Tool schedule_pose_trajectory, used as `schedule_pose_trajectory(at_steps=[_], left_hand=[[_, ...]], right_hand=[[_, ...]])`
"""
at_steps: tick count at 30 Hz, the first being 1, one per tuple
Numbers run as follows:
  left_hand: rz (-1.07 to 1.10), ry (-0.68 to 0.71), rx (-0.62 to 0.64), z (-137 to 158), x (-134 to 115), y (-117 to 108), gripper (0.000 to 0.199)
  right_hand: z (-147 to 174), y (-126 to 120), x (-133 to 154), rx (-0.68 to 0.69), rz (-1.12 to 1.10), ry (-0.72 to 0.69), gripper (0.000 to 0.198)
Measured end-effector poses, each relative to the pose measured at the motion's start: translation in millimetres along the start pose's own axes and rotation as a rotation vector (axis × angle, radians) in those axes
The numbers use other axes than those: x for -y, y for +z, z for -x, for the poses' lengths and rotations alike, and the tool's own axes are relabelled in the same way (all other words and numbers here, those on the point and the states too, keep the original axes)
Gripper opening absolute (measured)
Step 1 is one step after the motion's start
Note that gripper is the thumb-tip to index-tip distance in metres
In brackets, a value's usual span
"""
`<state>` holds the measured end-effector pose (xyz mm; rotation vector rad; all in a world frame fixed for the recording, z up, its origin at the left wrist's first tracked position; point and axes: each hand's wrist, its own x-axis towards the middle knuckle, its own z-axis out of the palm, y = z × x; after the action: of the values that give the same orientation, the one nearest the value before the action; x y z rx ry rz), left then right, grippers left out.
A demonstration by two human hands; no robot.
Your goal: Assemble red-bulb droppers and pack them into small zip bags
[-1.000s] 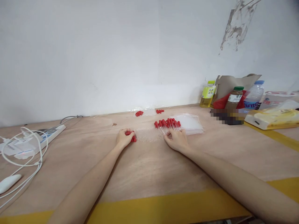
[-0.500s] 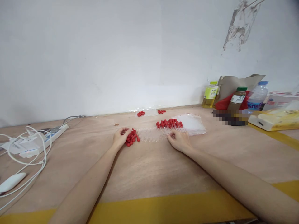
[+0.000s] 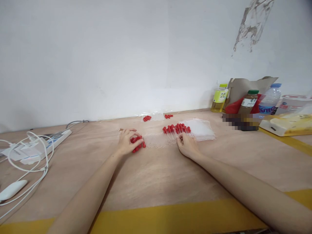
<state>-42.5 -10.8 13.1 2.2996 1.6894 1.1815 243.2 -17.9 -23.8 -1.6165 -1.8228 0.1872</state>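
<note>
My left hand (image 3: 126, 141) reaches over a pile of red rubber dropper bulbs (image 3: 138, 148), its fingers spread and curved above them. My right hand (image 3: 187, 145) is closed in a pinch on a thin clear dropper tube (image 3: 174, 132), whose upper end slants up to the left. Between the hands lies a row of bare clear tubes (image 3: 154, 140), side by side. Just beyond my right hand several tubes capped with red bulbs (image 3: 177, 128) lie in a row. What the left fingertips touch is partly hidden.
Clear plastic bags (image 3: 201, 129) lie right of the capped tubes. Small bagged red bulbs (image 3: 147, 118) rest near the wall. On the left are a power strip (image 3: 60, 138) and white cables (image 3: 46, 162). Bottles (image 3: 248, 102) and a tissue pack (image 3: 287, 125) stand at the right.
My left hand has opened from its curled pose and shifted over the pile of red bulbs. The right hand has moved slightly to the right, a clear tube now showing at its fingertips.
</note>
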Motion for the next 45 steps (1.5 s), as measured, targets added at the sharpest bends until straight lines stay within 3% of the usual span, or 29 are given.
schedule_pose_trajectory(at_steps=[3, 8, 15, 20, 24, 28, 33, 40, 45], left_hand=[[-0.302, 0.275, 0.193, 3.6, -10.0, -4.4, 0.036], [-0.461, 0.308, 0.213, 4.8, -7.6, 3.7, 0.038], [-0.353, 0.431, 0.195, 5.1, -5.5, 4.4, 0.022], [-0.02, 0.285, 0.053, 0.2, -5.7, -1.4, 0.021], [0.137, 0.148, -0.034, -3.4, -20.5, -6.7, 0.029], [0.529, -0.113, 0.154, 9.8, -44.6, 3.3, 0.029], [0.813, -0.252, 0.342, 38.1, -57.3, 23.9, 0.023], [0.838, -0.3, 0.373, 47.4, -50.4, 30.3, 0.019], [0.894, -0.264, 0.313, 50.1, -47.0, 33.3, 0.022]], right_hand=[[0.0, 0.5, -0.6, -0.002, -0.032, -0.012, 0.014], [1.0, 0.2, 0.0, -0.004, -0.038, -0.039, 0.011], [0.9, 2.0, -1.9, -0.016, -0.067, -0.073, 0.009], [-0.5, 4.5, -4.3, -0.055, -0.098, -0.096, 0.011], [-2.5, 5.9, -5.6, -0.132, -0.192, -0.175, 0.025], [-2.3, 4.8, -4.6, -0.166, -0.223, -0.331, 0.025], [2.8, -0.1, 0.8, -0.078, -0.211, -0.371, 0.018], [17.5, -1.6, 16.4, 0.051, -0.206, -0.472, 0.016], [28.5, -0.8, 25.3, 0.095, -0.191, -0.606, 0.014]])
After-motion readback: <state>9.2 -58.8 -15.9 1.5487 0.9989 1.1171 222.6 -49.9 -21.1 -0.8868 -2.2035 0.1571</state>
